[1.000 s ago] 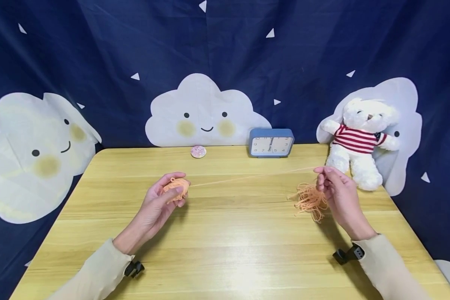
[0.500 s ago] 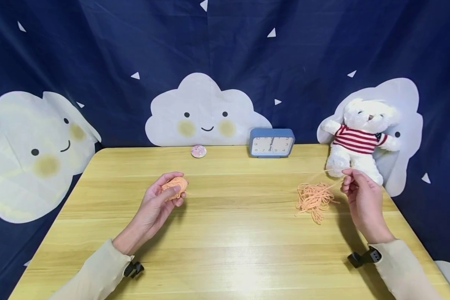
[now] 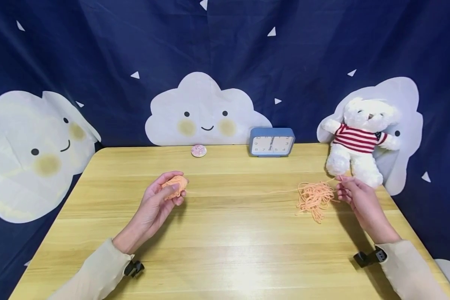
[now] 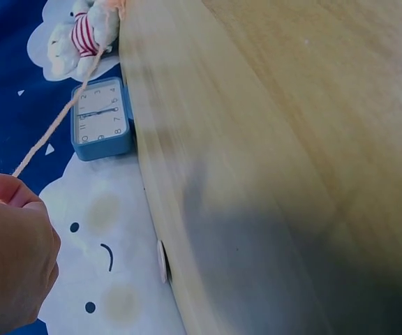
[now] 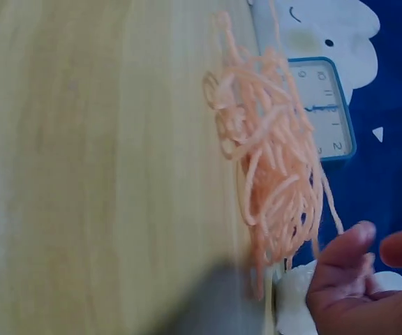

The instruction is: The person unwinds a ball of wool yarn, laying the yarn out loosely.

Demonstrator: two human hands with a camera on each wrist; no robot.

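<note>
My left hand (image 3: pixel 155 202) grips a small oblong ball of peach yarn (image 3: pixel 177 185) above the table, thumb across its near face. From it a yarn strand (image 4: pixel 58 124) runs off to the right. On the right side lies a loose heap of the same yarn (image 3: pixel 315 198), with several loops tangled together. My right hand (image 3: pixel 360 206) is just right of that heap, fingers curled, and a raised strand (image 5: pixel 332 202) from the heap reaches its fingertips. In the right wrist view a gap shows between two of its fingers. The left wrist view mostly hides the ball behind the hand.
A blue clock (image 3: pixel 271 142) stands at the back of the wooden table (image 3: pixel 225 241). Left of it is a round pink disc (image 3: pixel 198 151). Behind my right hand sits a white teddy bear (image 3: pixel 358 139) in a striped shirt. A dark blue curtain (image 3: pixel 303 54) hangs behind.
My right hand moved right and then slightly down, drawing yarn out at the heap. The strand between the hands went from taut to slack. My left hand barely moved.
</note>
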